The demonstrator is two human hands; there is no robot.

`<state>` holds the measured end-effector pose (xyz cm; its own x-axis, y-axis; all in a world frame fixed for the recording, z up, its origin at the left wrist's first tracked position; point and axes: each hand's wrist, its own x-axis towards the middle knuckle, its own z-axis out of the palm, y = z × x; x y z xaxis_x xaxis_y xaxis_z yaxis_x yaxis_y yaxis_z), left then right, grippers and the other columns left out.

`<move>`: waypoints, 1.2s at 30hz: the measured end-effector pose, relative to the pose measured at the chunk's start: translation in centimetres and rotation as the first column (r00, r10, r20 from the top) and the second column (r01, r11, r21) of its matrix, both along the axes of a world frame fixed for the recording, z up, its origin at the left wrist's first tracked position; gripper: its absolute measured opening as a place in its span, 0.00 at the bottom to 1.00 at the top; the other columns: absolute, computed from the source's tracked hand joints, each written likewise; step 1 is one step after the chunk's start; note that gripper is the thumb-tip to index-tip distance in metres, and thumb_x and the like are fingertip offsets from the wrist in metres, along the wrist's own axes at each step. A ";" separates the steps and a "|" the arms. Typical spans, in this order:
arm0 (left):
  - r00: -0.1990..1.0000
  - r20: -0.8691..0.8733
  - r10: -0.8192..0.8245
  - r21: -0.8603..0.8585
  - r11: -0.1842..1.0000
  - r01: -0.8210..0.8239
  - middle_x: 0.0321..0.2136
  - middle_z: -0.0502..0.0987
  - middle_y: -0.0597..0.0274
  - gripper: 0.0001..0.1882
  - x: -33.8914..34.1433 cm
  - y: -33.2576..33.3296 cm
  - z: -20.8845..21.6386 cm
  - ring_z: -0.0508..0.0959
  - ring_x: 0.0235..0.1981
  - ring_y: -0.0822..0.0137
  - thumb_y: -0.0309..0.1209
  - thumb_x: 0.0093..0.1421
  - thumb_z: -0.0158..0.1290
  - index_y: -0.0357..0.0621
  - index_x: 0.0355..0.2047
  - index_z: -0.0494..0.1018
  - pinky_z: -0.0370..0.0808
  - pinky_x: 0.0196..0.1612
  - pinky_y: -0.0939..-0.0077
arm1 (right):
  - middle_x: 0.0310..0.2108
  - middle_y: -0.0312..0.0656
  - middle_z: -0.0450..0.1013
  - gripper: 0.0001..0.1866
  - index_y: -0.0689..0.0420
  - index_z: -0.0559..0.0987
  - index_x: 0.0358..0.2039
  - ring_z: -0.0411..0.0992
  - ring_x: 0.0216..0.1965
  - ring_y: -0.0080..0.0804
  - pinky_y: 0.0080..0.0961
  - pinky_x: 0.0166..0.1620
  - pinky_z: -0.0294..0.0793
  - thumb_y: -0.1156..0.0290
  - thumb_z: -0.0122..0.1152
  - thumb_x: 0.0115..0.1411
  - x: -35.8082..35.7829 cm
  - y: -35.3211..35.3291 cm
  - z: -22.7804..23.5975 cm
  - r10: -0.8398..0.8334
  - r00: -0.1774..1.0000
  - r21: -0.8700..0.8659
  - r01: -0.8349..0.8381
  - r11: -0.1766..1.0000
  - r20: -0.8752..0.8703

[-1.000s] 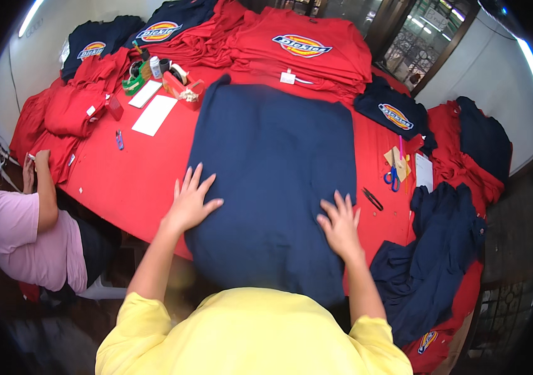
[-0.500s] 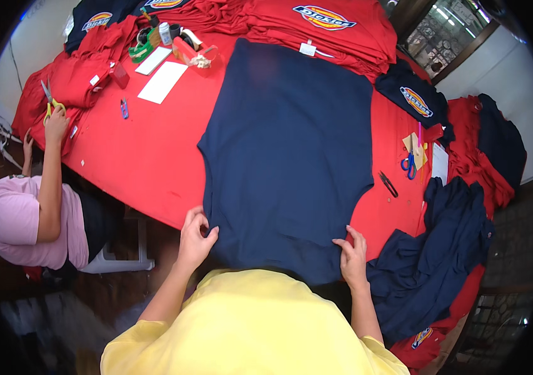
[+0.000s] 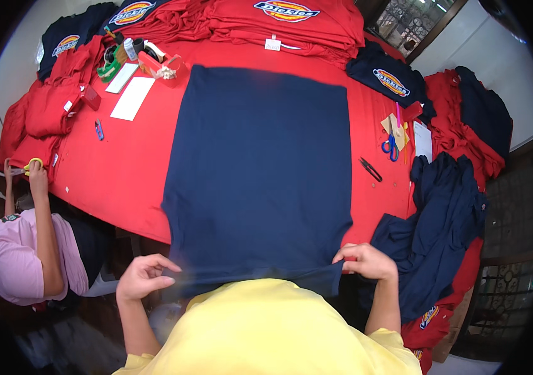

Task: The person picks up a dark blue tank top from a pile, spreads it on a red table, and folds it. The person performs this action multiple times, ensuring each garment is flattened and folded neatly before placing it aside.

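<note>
A dark navy shirt (image 3: 260, 169) is spread out in front of me, its near edge reaching over the table's edge against my yellow top. My left hand (image 3: 144, 278) is beside the shirt's near left corner, thumb and fingers apart, with no cloth visibly caught between them. At the near right corner my right hand (image 3: 370, 261) pinches the cloth between thumb and fingers, raising a fold along the near edge. A dark pair of thread snips (image 3: 371, 169) lies to the right of the shirt.
Folded red shirts (image 3: 285, 28) are stacked at the back of the red-covered table (image 3: 119, 178). On the right are blue-handled scissors (image 3: 390, 147) and a crumpled navy garment (image 3: 435, 219). At the left a co-worker in pink (image 3: 22, 262) holds yellow-handled scissors (image 3: 32, 164).
The shirt has come nearer to me and lies straighter. My left hand moved outward and its fingers are apart; my right hand now pinches the near edge. The co-worker's scissors came down to red cloth.
</note>
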<state>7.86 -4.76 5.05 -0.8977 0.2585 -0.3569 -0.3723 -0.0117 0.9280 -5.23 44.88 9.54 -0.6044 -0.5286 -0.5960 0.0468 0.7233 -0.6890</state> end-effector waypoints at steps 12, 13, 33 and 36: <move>0.866 -0.424 0.263 -0.633 0.597 -0.492 0.46 0.74 0.47 0.33 -14.9 0.0 -8.7 0.75 0.47 0.59 0.32 0.52 0.63 0.34 0.57 0.65 0.71 0.52 0.67 | 0.28 0.36 0.74 0.16 0.64 0.77 0.41 0.70 0.30 0.21 0.21 0.36 0.70 0.66 0.64 0.57 -8.4 3.1 -12.2 -0.650 0.648 -0.224 0.618 0.753 -0.397; 0.821 -0.399 0.409 -0.502 0.651 -0.569 0.40 0.77 0.53 0.26 -14.4 0.9 -8.6 0.76 0.40 0.63 0.27 0.53 0.61 0.33 0.51 0.70 0.74 0.46 0.69 | 0.26 0.35 0.74 0.13 0.63 0.78 0.39 0.70 0.28 0.21 0.21 0.35 0.70 0.70 0.66 0.55 -7.0 2.8 -13.6 -0.753 0.581 -0.415 0.630 0.656 -0.308; 0.771 -0.434 -0.466 -0.887 0.073 -0.455 0.26 0.79 0.47 0.11 -27.9 -2.7 11.8 0.80 0.35 0.50 0.31 0.57 0.54 0.35 0.35 0.76 0.73 0.43 0.52 | 0.34 0.40 0.75 0.10 0.62 0.76 0.41 0.73 0.26 0.22 0.18 0.23 0.76 0.71 0.54 0.63 -18.4 3.7 11.2 0.144 0.932 0.590 0.086 0.803 -0.333; 0.892 -0.427 -0.150 -0.734 0.634 -0.245 0.26 0.80 0.62 0.12 -23.1 -10.5 13.6 0.79 0.30 0.74 0.29 0.56 0.59 0.35 0.39 0.78 0.74 0.35 0.78 | 0.34 0.43 0.77 0.10 0.64 0.77 0.41 0.75 0.25 0.23 0.17 0.23 0.76 0.72 0.53 0.63 -15.0 5.4 14.7 -0.279 0.918 -0.049 0.276 0.960 -0.284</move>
